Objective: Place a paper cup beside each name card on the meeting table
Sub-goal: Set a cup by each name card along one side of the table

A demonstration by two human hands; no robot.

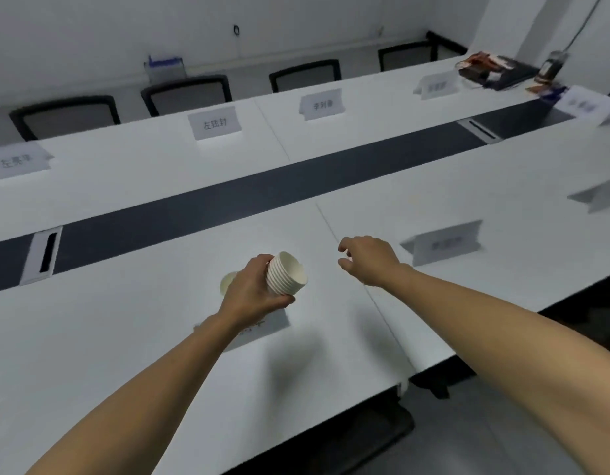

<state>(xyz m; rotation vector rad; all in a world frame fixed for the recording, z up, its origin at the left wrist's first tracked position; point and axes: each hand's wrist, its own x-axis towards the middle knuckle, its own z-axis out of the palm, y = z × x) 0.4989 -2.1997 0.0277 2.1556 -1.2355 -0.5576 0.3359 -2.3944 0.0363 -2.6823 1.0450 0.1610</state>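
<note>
My left hand [252, 291] grips a stack of white paper cups [286, 274], held sideways with the rims pointing right, above the near side of the white meeting table [125, 337]. A name card [262, 329] lies just under that hand, partly hidden by my wrist. My right hand [367, 258] hovers to the right of the stack with its fingers curled apart and nothing in it. Another name card [446, 241] stands just right of that hand. More name cards line the far side, such as one [215, 123] at centre and another [322, 104] further right.
A dark strip [228, 204] with cable slots runs down the table's middle. Black chairs [187, 92] stand along the far side. A dark tray with packets [495, 70] and a bottle [552, 65] sit at the far right end. The table's near edge drops off at lower right.
</note>
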